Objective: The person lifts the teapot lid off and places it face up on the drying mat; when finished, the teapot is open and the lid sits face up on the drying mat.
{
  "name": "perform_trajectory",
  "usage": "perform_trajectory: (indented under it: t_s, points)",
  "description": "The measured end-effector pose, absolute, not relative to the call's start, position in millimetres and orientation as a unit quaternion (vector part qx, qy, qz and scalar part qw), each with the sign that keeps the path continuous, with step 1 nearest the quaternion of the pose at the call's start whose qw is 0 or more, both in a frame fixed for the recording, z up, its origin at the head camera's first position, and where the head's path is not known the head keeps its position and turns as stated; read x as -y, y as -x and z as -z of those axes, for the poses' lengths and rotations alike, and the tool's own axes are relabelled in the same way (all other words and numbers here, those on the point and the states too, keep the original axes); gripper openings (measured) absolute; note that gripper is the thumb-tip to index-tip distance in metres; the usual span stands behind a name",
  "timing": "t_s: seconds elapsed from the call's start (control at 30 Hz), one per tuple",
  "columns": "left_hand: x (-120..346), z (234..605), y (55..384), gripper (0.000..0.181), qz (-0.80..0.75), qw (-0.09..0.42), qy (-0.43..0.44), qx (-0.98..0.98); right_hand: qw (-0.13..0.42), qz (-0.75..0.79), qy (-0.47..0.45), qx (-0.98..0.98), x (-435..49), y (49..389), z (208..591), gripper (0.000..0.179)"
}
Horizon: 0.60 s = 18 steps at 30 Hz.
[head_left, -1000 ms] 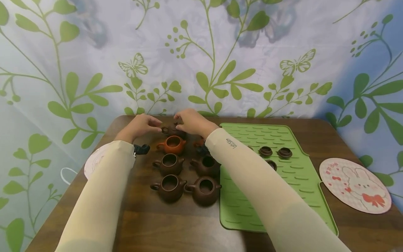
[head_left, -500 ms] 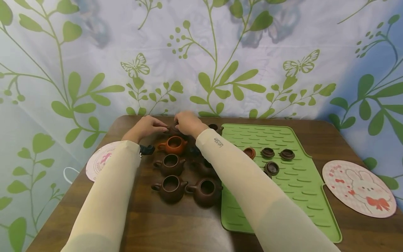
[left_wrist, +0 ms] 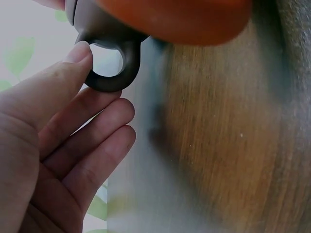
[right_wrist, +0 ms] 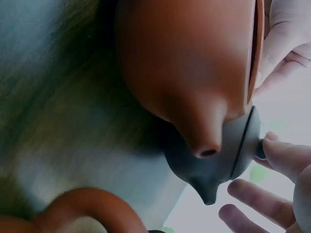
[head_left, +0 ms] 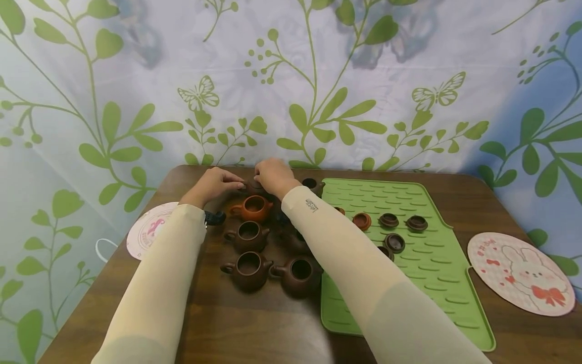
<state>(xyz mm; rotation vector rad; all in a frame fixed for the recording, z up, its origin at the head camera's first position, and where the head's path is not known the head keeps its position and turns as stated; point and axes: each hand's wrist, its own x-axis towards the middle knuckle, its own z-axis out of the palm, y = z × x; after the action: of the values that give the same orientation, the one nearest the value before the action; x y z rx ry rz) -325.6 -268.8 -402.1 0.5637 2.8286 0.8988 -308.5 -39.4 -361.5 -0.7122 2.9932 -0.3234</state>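
At the far end of the left row, a dark brown teapot [right_wrist: 221,153] has its lid [right_wrist: 249,138] seated on top. My left hand [head_left: 213,186] pinches its loop handle [left_wrist: 129,65] between thumb and index finger, the other fingers loosely bent below. My right hand [head_left: 274,176] holds the lid's small knob [right_wrist: 261,149] with thumb and fingertip; in the head view this hand partly covers the pot. Directly in front stands an orange teapot [head_left: 255,208] without a lid. Nearer me are lidless brown teapots [head_left: 248,236] in two rows, some hidden by the right forearm.
A green ridged mat [head_left: 409,303] lies right of the teapots, bearing several small lids [head_left: 417,223], one of them an orange lid [head_left: 361,221]. A round rabbit-print mat [head_left: 520,273] is at the right edge, a pink round mat [head_left: 147,230] at the left. A patterned cloth [head_left: 291,91] hangs behind.
My left hand has moved right and taken hold of the brown teapot's handle. My right hand has closed in over the lid and now pinches its knob. The view has shifted slightly.
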Motion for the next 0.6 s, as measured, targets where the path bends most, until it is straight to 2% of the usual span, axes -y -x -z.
perform_trajectory:
  t_s: [0.23, 0.43, 0.6]
  points:
    - [266.0, 401.1, 324.7, 0.028, -0.296, 0.057, -0.184, -0.936, 0.013, 0.107, 0.234, -0.966, 40.4, 308.6, 359.2, 0.021]
    - [264.8, 400.2, 323.0, 0.027, -0.291, 0.055, -0.186, -0.937, -0.022, 0.115, 0.252, -0.961, 39.1, 304.9, 356.8, 0.022]
    - [264.8, 399.4, 321.4, 0.026, -0.288, 0.055, -0.184, -0.938, -0.029, 0.181, 0.269, -0.945, 34.6, 296.7, 347.4, 0.021]
